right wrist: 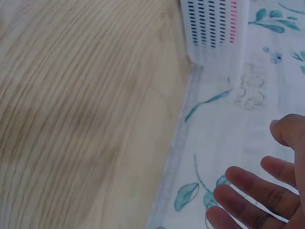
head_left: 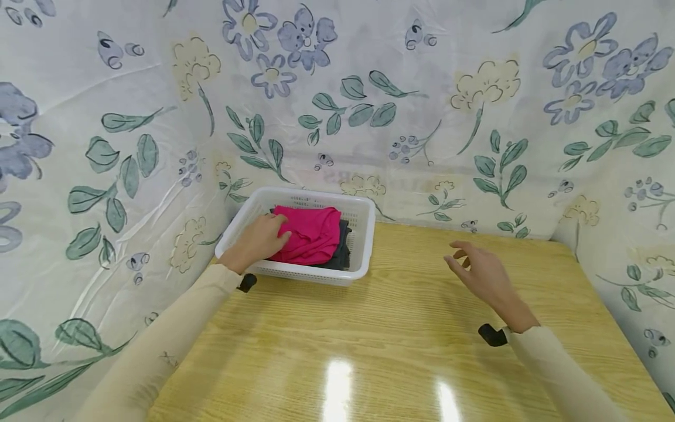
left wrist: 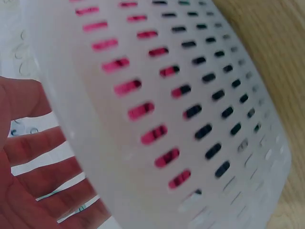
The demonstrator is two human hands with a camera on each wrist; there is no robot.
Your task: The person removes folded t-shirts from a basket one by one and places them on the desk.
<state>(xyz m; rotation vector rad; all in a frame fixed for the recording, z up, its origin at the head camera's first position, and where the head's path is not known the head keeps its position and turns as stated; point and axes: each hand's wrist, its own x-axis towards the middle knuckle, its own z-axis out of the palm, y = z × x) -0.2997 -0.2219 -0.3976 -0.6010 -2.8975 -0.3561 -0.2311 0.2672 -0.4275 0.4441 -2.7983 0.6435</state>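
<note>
A white plastic basket (head_left: pixel 364 234) with slotted walls stands on the wooden table near the back left. Inside it lies a bright pink folded cloth (head_left: pixel 311 234) on top of a dark cloth (head_left: pixel 341 249). My left hand (head_left: pixel 262 237) reaches over the basket's left side, fingers spread and loosely bent, beside the pink cloth; whether it touches the cloth I cannot tell. In the left wrist view, the basket wall (left wrist: pixel 95 124) hides part of the scene. To the right of the basket, my right hand (head_left: pixel 485 275) hovers over the table with relaxed fingers, holding nothing.
The wooden table (head_left: pixel 316 328) extends in front and to the right of the basket. Floral sheeting (head_left: pixel 411 140) rises along its back and both sides, close behind the basket. A black wrist device shows at each cuff.
</note>
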